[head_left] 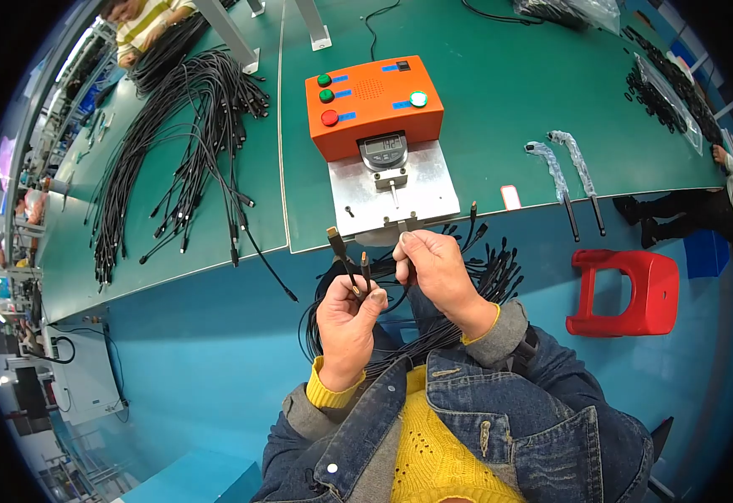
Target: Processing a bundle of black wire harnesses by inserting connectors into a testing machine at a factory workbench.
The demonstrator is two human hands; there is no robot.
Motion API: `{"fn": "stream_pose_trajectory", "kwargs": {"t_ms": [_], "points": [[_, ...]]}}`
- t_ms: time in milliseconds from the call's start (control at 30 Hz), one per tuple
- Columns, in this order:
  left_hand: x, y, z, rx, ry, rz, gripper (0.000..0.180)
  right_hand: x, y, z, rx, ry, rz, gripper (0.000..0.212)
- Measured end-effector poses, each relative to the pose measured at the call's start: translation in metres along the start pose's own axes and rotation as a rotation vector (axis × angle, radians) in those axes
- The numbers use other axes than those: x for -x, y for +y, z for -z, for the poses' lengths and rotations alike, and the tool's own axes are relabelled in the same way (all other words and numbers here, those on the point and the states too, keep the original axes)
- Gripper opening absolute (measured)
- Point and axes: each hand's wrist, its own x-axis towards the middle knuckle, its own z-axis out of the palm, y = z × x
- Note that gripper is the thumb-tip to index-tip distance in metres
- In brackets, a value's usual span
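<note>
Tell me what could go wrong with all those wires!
The left hand holds several cable ends together, so one might slip out. On the person's lap, the loose black cables overlap, so they could tangle. And one cable's tip hangs past the edge of the green table, so something might catch it and pull it down.

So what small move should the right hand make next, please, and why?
Perhaps the right hand should gently align its cable end at the metal plate: it pinches this end by the plate's near edge, but whether it is seated is unclear.
</note>
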Motion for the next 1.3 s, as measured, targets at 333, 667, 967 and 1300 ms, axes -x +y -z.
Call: {"fn": "stream_pose_trajectory", "kwargs": {"t_ms": [333,667,967,1300], "points": [[0.002,0.002,0.001,-0.021,0.024,-0.003,0.012,0.000,-0.001,-0.001,-0.004,0.018,-0.006,0.027],[0.003,0.005,0.000,-0.058,0.037,0.010,0.011,0.000,-0.001,-0.002,-0.024,0.008,-0.012,0.027],[0.003,0.001,0.004,-0.055,0.025,-0.011,0.012,0.006,0.003,0.001,0.034,0.001,0.019,0.028],[0.004,0.000,0.002,-0.066,0.037,0.000,0.011,0.027,0.011,0.033,1.551,-0.008,0.098,0.033]]}}
